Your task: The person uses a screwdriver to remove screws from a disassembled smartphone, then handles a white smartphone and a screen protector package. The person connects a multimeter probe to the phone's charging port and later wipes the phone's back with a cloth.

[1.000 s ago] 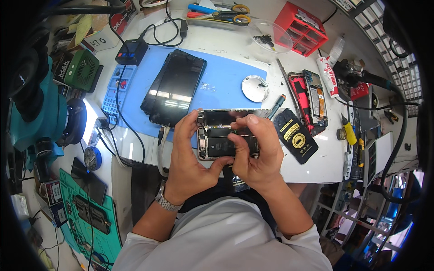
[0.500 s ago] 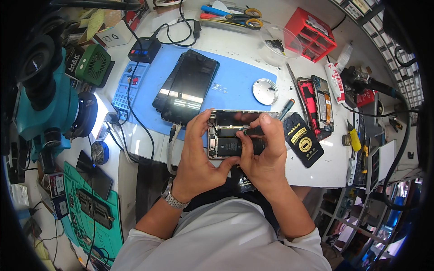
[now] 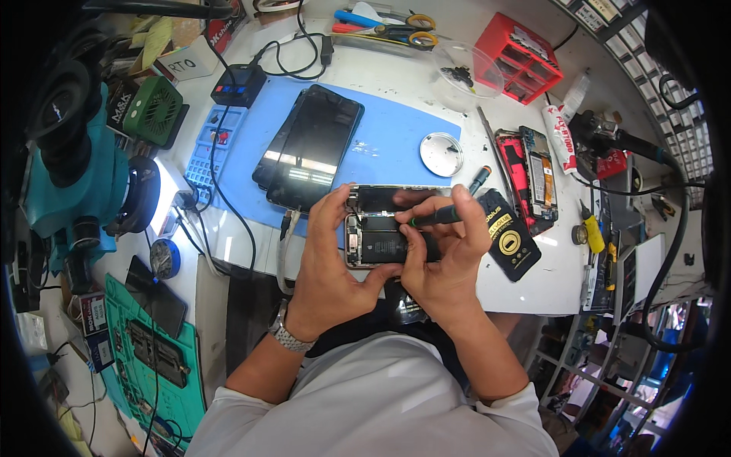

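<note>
An opened smartphone (image 3: 378,242) lies in my hands, its dark battery and inner parts bare. The display part (image 3: 384,199) stands along its far side, dark face showing. My left hand (image 3: 329,259) grips the phone's left end between thumb and fingers. In the fingers of my right hand (image 3: 448,263) is a slim dark hand tool (image 3: 438,216) with a green band. Its end reaches the inner parts just beyond the battery; its exact kind is hard to make out. The right thumb rests near the phone body, and the right hand covers the phone's right end.
A blue mat (image 3: 388,126) carries two large dark phones (image 3: 316,145) and a round metal lid (image 3: 441,154). To the right lie a screwdriver (image 3: 480,180), a black packet (image 3: 509,234) and an opened red phone (image 3: 525,179). A teal microscope (image 3: 80,175) stands left.
The dark tool now shows more of its length as the right fingers have shifted around it. The phone stays in my left hand. The whole view has shifted slightly.
</note>
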